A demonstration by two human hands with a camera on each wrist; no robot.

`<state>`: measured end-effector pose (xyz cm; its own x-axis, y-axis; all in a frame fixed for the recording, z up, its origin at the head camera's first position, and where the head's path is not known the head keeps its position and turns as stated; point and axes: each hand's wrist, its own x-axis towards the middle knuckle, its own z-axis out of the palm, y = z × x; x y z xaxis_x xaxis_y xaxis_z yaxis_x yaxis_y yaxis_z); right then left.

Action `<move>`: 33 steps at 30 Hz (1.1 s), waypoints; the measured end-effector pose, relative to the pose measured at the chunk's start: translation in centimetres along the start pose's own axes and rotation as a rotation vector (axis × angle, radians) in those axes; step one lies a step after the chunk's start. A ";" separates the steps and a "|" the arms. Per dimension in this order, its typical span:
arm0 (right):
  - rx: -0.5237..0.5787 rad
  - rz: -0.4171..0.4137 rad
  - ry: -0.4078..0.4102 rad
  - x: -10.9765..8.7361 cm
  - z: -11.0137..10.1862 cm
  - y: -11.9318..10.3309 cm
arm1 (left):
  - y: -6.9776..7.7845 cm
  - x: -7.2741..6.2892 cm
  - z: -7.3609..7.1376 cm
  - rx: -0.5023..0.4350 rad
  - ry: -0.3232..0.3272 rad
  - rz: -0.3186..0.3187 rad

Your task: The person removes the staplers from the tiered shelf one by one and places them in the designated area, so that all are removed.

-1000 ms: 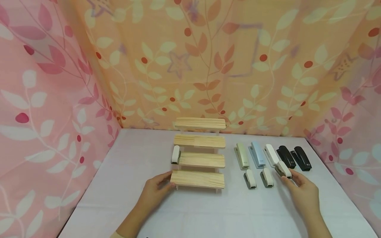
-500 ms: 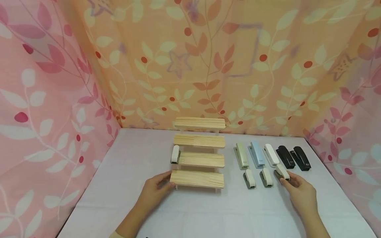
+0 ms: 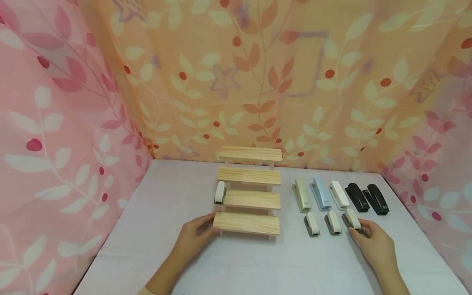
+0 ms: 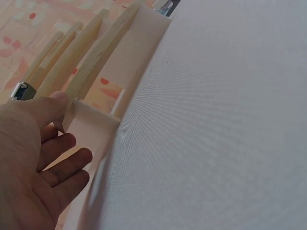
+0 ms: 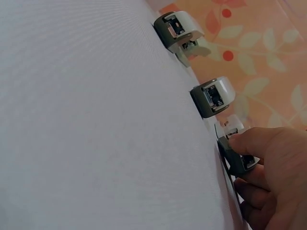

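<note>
My left hand point(image 3: 189, 239) pinches the left end of the lowest board of a four-step wooden display rack point(image 3: 247, 223); in the left wrist view the thumb point(image 4: 52, 106) lies on the board's end. A small white stapler point(image 3: 220, 192) stands on the left end of the second step up. At the right, my right hand point(image 3: 377, 245) grips another small white stapler point(image 3: 352, 219) between thumb and fingers, low over the table. It lines up with two matching small staplers, one nearest point(image 3: 333, 223) and one farther left point(image 3: 312, 224).
Behind the small staplers is a row of longer ones: green point(image 3: 302, 195), blue point(image 3: 321, 194), white point(image 3: 339, 195) and two black, one point(image 3: 357, 197) beside the other point(image 3: 377, 199). A flowered cloth point(image 3: 250, 82) hangs at the table's back and sides.
My right hand has drawn the small stapler slightly toward me, so the long white stapler behind it shows fully. My left hand has stayed at the rack.
</note>
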<state>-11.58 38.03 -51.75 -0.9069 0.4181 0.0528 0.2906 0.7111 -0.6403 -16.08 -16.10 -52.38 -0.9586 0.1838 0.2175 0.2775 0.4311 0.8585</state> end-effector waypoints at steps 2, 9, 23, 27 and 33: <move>-0.022 -0.002 -0.008 0.0 -0.1 0.3 | -0.1 0.0 0.2 0.003 -0.003 0.002; -0.004 -0.022 0.000 0.2 -0.2 0.2 | 0.2 0.2 0.3 0.027 0.019 0.024; -0.029 0.018 -0.014 0.1 -0.5 0.3 | 0.2 0.1 0.6 0.011 0.004 0.030; -0.013 0.026 -0.010 -0.1 -0.9 0.1 | 0.1 0.1 0.5 0.022 -0.005 0.043; 0.055 -0.026 0.079 -0.9 -1.3 -1.4 | 0.1 -0.1 0.0 0.040 -0.007 0.012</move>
<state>-10.77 37.43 -49.94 -0.8866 0.4443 0.1288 0.2477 0.6911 -0.6790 -15.97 -16.06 -52.33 -0.9547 0.1950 0.2248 0.2917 0.4642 0.8363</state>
